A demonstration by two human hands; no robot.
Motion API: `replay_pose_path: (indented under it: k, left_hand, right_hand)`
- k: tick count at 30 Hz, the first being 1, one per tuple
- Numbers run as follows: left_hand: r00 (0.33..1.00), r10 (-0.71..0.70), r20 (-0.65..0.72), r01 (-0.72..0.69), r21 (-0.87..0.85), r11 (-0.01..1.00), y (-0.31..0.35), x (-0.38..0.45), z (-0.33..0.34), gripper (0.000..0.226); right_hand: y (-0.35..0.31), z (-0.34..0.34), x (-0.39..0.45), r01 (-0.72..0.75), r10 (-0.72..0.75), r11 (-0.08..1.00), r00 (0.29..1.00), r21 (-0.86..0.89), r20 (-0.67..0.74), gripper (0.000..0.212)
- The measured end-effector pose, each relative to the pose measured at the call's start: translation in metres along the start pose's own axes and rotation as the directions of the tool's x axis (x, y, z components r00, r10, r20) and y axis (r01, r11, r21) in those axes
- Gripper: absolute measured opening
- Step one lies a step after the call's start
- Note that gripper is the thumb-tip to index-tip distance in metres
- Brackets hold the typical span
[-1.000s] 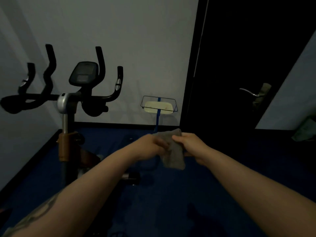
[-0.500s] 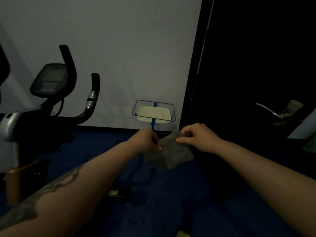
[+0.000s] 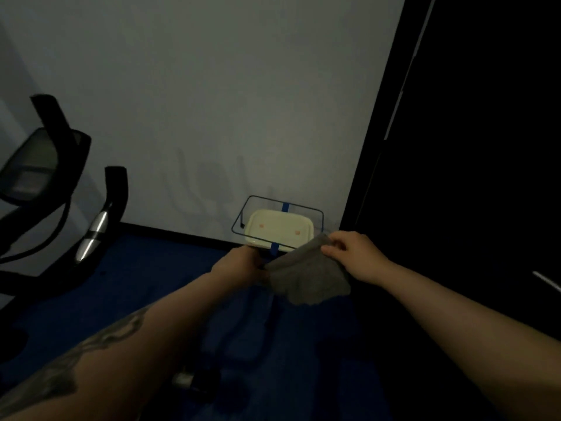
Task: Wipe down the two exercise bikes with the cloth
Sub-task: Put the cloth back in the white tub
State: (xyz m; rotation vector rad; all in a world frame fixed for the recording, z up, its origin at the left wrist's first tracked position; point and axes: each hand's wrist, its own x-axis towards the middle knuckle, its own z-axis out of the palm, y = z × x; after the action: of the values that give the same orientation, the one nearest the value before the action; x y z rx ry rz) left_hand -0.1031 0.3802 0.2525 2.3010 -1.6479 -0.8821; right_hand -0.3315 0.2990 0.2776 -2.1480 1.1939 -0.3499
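Note:
A grey cloth (image 3: 306, 276) hangs between both my hands in the middle of the head view. My left hand (image 3: 239, 264) pinches its left edge. My right hand (image 3: 353, 253) pinches its upper right corner, a little higher. At the far left stands a black exercise bike (image 3: 45, 208), of which I see the console (image 3: 30, 165) and a handlebar with a silver grip (image 3: 95, 233). Only one bike is in view, well to the left of the hands.
A cream tray on a blue wire stand (image 3: 280, 227) sits against the grey wall just behind the cloth. A dark door (image 3: 470, 147) fills the right side, with a sliver of its handle (image 3: 546, 281) at the edge. Blue carpet (image 3: 145, 287) covers the floor.
The view has swung right, so the bike has slid to the left edge and the door handle has almost left the frame. Both hands have kept the cloth and spread it wider.

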Motion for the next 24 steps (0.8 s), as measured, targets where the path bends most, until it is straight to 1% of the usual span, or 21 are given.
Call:
replay_pose_path:
  k: [3,5,8,10,12,14,16,19,22,24]
  left_hand:
    - [0.990,-0.142,-0.002,0.142,0.051,0.989,-0.033,0.048,-0.012,0.022]
    - [0.984,-0.178,-0.010,0.178,0.057,0.982,-0.049,0.085,-0.020,0.019]
    - [0.985,-0.174,-0.004,0.174,0.030,0.984,-0.053,0.143,-0.028,0.013]
    - [0.989,-0.147,0.009,0.147,0.017,0.989,-0.049,0.182,-0.032,0.016]
    - [0.992,-0.124,0.017,0.124,0.015,0.992,-0.045,0.218,-0.035,0.020]
    - [0.993,-0.113,0.020,0.112,0.022,0.993,-0.043,0.247,-0.038,0.020]
    - [0.993,-0.116,0.024,0.116,0.018,0.993,-0.042,0.270,-0.038,0.020]
    - [0.990,-0.139,0.024,0.138,0.014,0.990,-0.047,0.302,-0.035,0.019]
    - [0.985,-0.170,0.022,0.170,0.017,0.985,-0.055,0.330,-0.034,0.020]
    - [0.979,-0.203,0.030,0.203,0.008,0.979,-0.063,0.345,-0.030,0.019]
  right_hand:
    - [0.014,0.003,0.052,-0.046,0.047,0.998,0.999,0.046,-0.011,0.025]
    - [0.024,0.007,0.086,-0.079,0.082,0.993,0.996,0.092,-0.029,0.024]
    - [0.041,0.015,0.136,-0.126,0.132,0.987,0.990,0.096,-0.058,0.027]
    - [0.051,0.019,0.174,-0.172,0.180,0.979,0.981,0.111,-0.070,0.028]
    - [0.060,0.025,0.211,-0.206,0.222,0.966,0.971,0.156,-0.089,0.032]
    - [0.069,0.032,0.242,-0.238,0.268,0.938,0.959,0.251,-0.095,0.030]
    - [0.081,0.044,0.271,-0.282,0.326,0.898,0.942,0.336,-0.080,0.020]
    - [0.099,0.063,0.315,-0.338,0.370,0.861,0.929,0.381,-0.010,0.029]
    - [0.113,0.085,0.363,-0.353,0.360,0.852,0.931,0.386,0.055,0.026]
    - [0.120,0.101,0.392,-0.383,0.366,0.839,0.923,0.387,0.118,0.030]
